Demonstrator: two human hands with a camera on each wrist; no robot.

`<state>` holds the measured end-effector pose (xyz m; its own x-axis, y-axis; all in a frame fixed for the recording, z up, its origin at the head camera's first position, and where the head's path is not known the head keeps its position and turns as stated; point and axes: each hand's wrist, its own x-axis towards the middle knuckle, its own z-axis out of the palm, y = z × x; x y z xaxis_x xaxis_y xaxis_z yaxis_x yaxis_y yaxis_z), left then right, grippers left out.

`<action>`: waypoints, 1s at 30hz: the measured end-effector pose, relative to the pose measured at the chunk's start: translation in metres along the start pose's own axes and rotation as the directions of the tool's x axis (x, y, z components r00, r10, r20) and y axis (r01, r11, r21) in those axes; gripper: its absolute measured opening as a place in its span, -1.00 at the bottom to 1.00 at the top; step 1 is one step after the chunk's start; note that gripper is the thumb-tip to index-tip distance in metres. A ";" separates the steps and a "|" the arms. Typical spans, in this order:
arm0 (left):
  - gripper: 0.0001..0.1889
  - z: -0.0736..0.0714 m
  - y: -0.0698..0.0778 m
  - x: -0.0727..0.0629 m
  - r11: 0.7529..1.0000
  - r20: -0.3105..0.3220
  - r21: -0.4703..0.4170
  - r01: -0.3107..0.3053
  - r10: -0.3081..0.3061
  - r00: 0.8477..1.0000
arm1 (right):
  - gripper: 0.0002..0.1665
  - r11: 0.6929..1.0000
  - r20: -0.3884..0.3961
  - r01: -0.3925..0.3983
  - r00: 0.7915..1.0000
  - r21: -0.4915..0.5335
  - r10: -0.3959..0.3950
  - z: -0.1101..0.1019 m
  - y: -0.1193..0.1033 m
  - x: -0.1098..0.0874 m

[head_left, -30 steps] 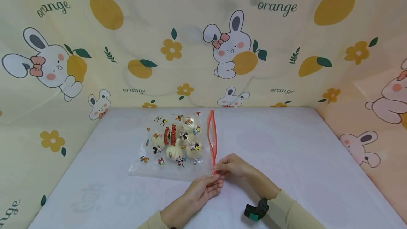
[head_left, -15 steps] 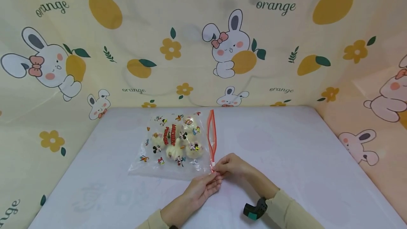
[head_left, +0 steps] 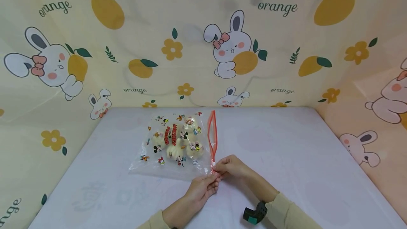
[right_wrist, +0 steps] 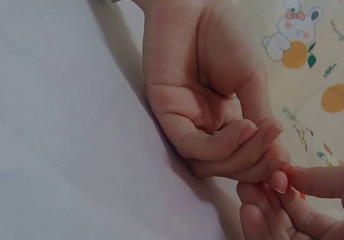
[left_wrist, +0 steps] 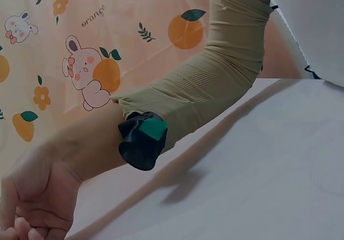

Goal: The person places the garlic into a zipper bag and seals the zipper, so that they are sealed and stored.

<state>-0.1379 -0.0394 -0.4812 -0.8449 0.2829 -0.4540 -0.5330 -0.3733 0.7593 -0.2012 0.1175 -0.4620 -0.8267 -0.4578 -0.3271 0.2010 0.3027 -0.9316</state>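
Note:
A clear zip bag (head_left: 140, 167) with small cartoon prints and red lettering lies flat at the middle left of the table, with several pale round items (head_left: 174, 152) inside. Its red zip edge (head_left: 215, 133) runs along the right side, bowed apart in the middle, with a small white slider (head_left: 213, 164) near the close end. My right hand (head_left: 234, 167) pinches the zip edge just below the slider. From below, my left hand (head_left: 201, 189) pinches the near end of that edge. Fingertips meet there, hiding the corner; in the right wrist view my left palm (right_wrist: 199, 79) faces the camera.
A white cloth covers the table (head_left: 270, 151). Behind and beside it hangs a cream curtain (head_left: 197, 63) printed with rabbits, flowers and oranges. A black wrist device (head_left: 255, 213) with a green patch sits at my right cuff.
The white slider, earlier hidden by my right fingers, now shows just above them. My left hand has shifted very slightly left. The bag has stayed in place.

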 end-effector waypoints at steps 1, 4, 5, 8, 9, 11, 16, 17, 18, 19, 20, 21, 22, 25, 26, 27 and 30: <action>-0.69 0.000 0.000 0.000 1.000 -0.002 0.001 -0.001 0.001 1.000 | -0.64 1.000 -0.006 -0.001 1.000 0.002 0.001 0.001 0.000 0.000; -0.71 0.000 0.000 0.000 1.000 -0.002 -0.005 -0.002 0.002 1.000 | -0.64 1.000 -0.034 -0.008 0.999 0.006 0.009 0.002 0.000 0.000; -0.71 0.000 0.000 0.000 1.000 -0.002 -0.006 -0.002 0.002 1.000 | -0.64 1.000 -0.041 -0.011 0.999 0.005 0.011 0.002 0.000 0.000; -0.72 0.000 0.000 0.000 1.000 0.001 -0.004 -0.002 0.002 1.000 | -0.64 1.000 -0.065 -0.020 0.998 0.008 0.020 0.002 -0.001 0.001; -0.72 0.000 0.000 0.000 1.000 0.002 -0.004 -0.002 0.002 1.000 | -0.64 1.000 -0.073 -0.020 0.997 0.013 0.021 0.002 -0.001 0.001; -0.73 0.000 0.000 0.000 1.000 0.002 -0.003 -0.004 0.004 1.000 | -0.64 0.999 -0.081 -0.022 0.996 0.027 0.024 0.002 -0.001 0.002; -0.72 -0.001 0.000 0.001 1.000 0.017 -0.008 -0.011 0.011 1.000 | -0.66 0.996 -0.099 -0.028 0.994 0.090 0.036 0.004 -0.001 0.004; -0.72 -0.001 0.000 0.001 1.000 0.022 -0.009 -0.012 0.012 1.000 | -0.66 0.994 -0.102 -0.030 0.994 0.101 0.041 0.004 -0.001 0.004; -0.71 -0.001 -0.001 0.002 1.000 0.026 -0.009 -0.013 0.013 1.000 | -0.67 0.993 -0.106 -0.032 0.993 0.111 0.044 0.004 -0.001 0.005; -0.71 -0.001 -0.001 0.002 1.000 0.027 -0.010 -0.012 0.012 1.000 | -0.67 0.992 -0.110 -0.034 0.993 0.120 0.047 0.004 -0.001 0.005; -0.71 -0.001 -0.001 0.002 1.000 0.029 -0.010 -0.012 0.012 1.000 | -0.68 0.992 -0.114 -0.036 0.992 0.124 0.051 0.004 -0.001 0.005; -0.71 -0.001 -0.001 0.002 1.000 0.027 -0.011 -0.009 0.009 1.000 | -0.68 0.991 -0.119 -0.040 0.991 0.127 0.055 0.004 -0.001 0.005; -0.70 -0.001 -0.001 0.002 1.000 0.026 -0.009 -0.009 0.009 1.000 | -0.69 0.991 -0.123 -0.043 0.991 0.128 0.059 0.005 -0.001 0.005; -0.70 0.000 -0.001 0.002 1.000 0.022 -0.002 -0.008 0.008 1.000 | -0.69 0.991 -0.137 -0.046 0.988 0.129 0.064 0.005 -0.001 0.005; -0.70 0.000 -0.001 0.001 1.000 0.022 -0.001 -0.009 0.009 1.000 | -0.69 0.991 -0.142 -0.049 0.988 0.127 0.067 0.005 -0.002 0.006; -0.71 0.000 -0.001 0.001 1.000 0.022 0.001 -0.011 0.011 1.000 | -0.70 0.990 -0.144 -0.050 0.987 0.130 0.069 0.005 -0.002 0.006; -0.75 0.000 -0.001 0.001 1.000 0.025 0.005 -0.021 0.021 0.999 | -0.71 0.989 -0.155 -0.049 0.985 0.140 0.071 0.004 -0.002 0.008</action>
<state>-0.1379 -0.0388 -0.4826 -0.8546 0.2972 -0.4258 -0.5146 -0.3748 0.7712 -0.2056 0.1099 -0.4634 -0.8818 -0.3003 -0.3637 0.3129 0.2045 -0.9275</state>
